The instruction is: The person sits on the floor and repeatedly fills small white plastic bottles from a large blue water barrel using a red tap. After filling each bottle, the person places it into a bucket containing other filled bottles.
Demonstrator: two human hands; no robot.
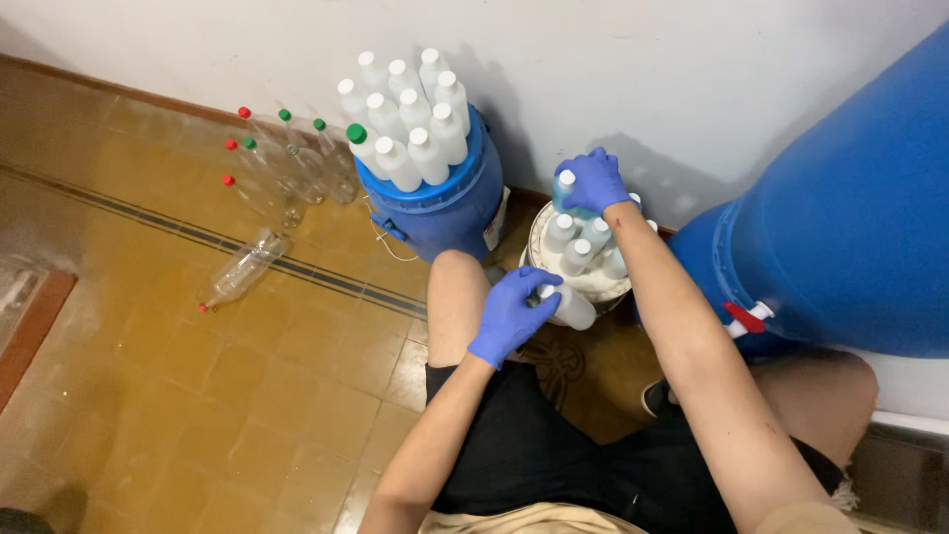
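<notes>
Both my hands wear blue gloves. My left hand [511, 313] is closed around a white-capped bottle [573, 308] lying tilted at the front rim of a white bucket [535, 229]. My right hand [593, 180] grips the top of another white-capped bottle [564, 185] standing at the bucket's far side. Several more filled bottles [581, 247] with white caps stand inside the bucket between my hands.
A small blue drum [445, 210] by the wall carries several white-capped bottles and one green-capped bottle on its lid. Empty clear bottles [282, 163] with red and green caps stand on the tiled floor; one [240, 270] lies flat. A large blue barrel [840, 227] with a tap [743, 316] stands at the right.
</notes>
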